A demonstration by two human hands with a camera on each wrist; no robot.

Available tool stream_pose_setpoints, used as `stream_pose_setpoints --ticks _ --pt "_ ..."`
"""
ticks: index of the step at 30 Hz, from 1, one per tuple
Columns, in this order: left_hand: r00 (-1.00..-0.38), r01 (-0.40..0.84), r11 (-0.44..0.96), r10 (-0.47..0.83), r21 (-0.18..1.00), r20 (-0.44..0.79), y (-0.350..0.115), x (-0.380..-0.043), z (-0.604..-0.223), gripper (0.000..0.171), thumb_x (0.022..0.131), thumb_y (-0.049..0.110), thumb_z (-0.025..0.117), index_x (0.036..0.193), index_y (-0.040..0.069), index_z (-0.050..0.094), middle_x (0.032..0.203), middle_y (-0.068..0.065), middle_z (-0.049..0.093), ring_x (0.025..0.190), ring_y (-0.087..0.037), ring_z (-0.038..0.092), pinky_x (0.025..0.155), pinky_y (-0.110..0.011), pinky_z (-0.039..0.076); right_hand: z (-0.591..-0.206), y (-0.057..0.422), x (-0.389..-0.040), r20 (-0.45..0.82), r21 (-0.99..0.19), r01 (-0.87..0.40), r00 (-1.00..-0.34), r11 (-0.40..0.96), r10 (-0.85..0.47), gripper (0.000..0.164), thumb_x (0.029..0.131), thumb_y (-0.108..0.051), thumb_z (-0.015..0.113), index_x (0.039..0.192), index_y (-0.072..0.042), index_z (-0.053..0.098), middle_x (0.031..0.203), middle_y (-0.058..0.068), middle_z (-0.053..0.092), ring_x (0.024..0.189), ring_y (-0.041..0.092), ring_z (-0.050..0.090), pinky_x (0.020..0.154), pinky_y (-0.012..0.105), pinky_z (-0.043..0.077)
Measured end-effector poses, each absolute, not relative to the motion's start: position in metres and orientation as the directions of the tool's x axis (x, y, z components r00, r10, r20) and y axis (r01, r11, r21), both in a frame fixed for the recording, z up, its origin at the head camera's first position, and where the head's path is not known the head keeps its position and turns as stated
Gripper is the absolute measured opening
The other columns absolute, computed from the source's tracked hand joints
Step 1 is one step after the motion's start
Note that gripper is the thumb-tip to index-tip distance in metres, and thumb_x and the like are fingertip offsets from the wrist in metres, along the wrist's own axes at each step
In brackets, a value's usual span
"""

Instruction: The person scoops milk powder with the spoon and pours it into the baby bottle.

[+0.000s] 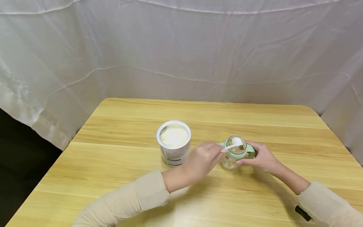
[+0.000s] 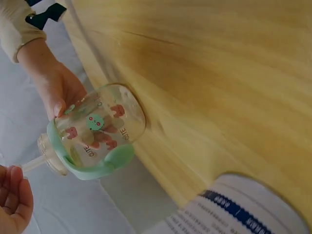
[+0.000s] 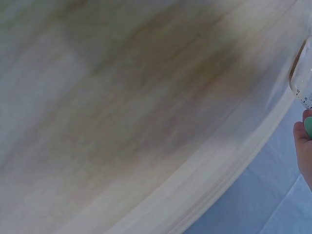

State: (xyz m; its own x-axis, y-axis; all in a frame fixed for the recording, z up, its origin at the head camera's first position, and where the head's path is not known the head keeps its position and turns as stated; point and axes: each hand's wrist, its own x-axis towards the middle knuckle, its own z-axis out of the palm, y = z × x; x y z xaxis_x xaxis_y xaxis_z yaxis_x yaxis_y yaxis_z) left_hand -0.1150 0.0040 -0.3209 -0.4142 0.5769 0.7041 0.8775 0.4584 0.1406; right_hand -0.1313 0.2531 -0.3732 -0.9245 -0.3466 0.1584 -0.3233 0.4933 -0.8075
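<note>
My left hand [image 1: 199, 160] pinches the thin handle of a white scoop [image 1: 235, 145] between thumb and fingers. The scoop's bowl is over the open mouth of a clear baby bottle [image 1: 229, 162], partly within its rim. That bottle stands upright on the table, with a mint-green collar and two side handles; small cartoon prints show on its wall in the left wrist view. On its right side, my right hand [image 1: 262, 159] grips the bottle by the handle and body. In the right wrist view only the bottle's lower edge [image 3: 304, 80] and some fingers show.
An open metal can [image 1: 173, 156] stands left of the bottle, filled near the top with pale powder [image 1: 173, 135]. The left forearm passes in front of it. The wooden table [image 1: 127, 126] ends at a white cloth curtain [image 1: 181, 50] at the back.
</note>
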Motion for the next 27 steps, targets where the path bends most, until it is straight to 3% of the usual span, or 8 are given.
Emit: stream_pose_setpoints --ticks 5,8,10,17,27 --pt "-0.124 0.841 0.466 0.661 -0.275 0.740 0.004 -0.117 -0.323 0.006 0.084 0.011 0.066 0.086 0.006 0.066 0.076 0.002 0.067 0.069 -0.005 0.063 0.069 -0.010 0.052 -0.373 0.253 -0.131 0.167 -0.796 -0.329 -0.926 0.509 -0.338 0.053 0.071 -0.008 0.079 0.118 0.003 0.057 0.098 -0.017 0.065 0.083 -0.005 0.060 0.067 0.018 0.053" --pt "-0.011 0.781 0.463 0.682 -0.420 0.731 0.005 -0.119 -0.325 0.004 0.085 0.009 0.063 0.085 0.006 0.066 0.076 0.003 0.066 0.068 -0.005 0.062 0.066 -0.011 0.051 -0.373 0.253 -0.131 0.166 -0.790 -0.328 -0.928 0.517 -0.335 0.054 0.071 -0.009 0.079 0.118 0.003 0.057 0.099 -0.002 0.068 0.082 -0.005 0.059 0.066 0.018 0.053" --pt "0.038 0.750 0.463 0.683 -0.473 0.729 0.005 -0.119 -0.326 0.007 0.085 0.006 0.060 0.084 0.007 0.067 0.075 0.003 0.066 0.065 -0.004 0.060 0.062 -0.011 0.050 -0.373 0.253 -0.130 0.160 -0.791 -0.323 -0.929 0.519 -0.333 0.054 0.071 -0.009 0.079 0.119 0.003 0.057 0.099 -0.001 0.068 0.082 -0.005 0.059 0.067 0.018 0.053" --pt "0.148 0.690 0.450 0.680 -0.567 0.718 0.007 -0.121 -0.331 0.015 0.086 0.002 0.054 0.083 0.006 0.068 0.074 0.001 0.068 0.061 -0.005 0.059 0.059 -0.013 0.051 -0.373 0.254 -0.129 0.151 -0.801 -0.313 -0.931 0.511 -0.333 0.057 0.071 -0.008 0.078 0.121 0.004 0.055 0.095 -0.028 0.060 0.082 -0.004 0.059 0.067 0.018 0.053" --pt "0.215 0.682 0.435 0.648 -0.587 0.730 0.007 -0.122 -0.334 0.014 0.086 0.001 0.053 0.084 0.005 0.066 0.073 0.001 0.067 0.059 -0.006 0.057 0.057 -0.013 0.050 -0.372 0.255 -0.129 0.146 -0.792 -0.306 -0.935 0.528 -0.323 0.054 0.071 -0.010 0.079 0.118 0.003 0.057 0.092 -0.028 0.060 0.081 -0.004 0.058 0.066 0.019 0.052"
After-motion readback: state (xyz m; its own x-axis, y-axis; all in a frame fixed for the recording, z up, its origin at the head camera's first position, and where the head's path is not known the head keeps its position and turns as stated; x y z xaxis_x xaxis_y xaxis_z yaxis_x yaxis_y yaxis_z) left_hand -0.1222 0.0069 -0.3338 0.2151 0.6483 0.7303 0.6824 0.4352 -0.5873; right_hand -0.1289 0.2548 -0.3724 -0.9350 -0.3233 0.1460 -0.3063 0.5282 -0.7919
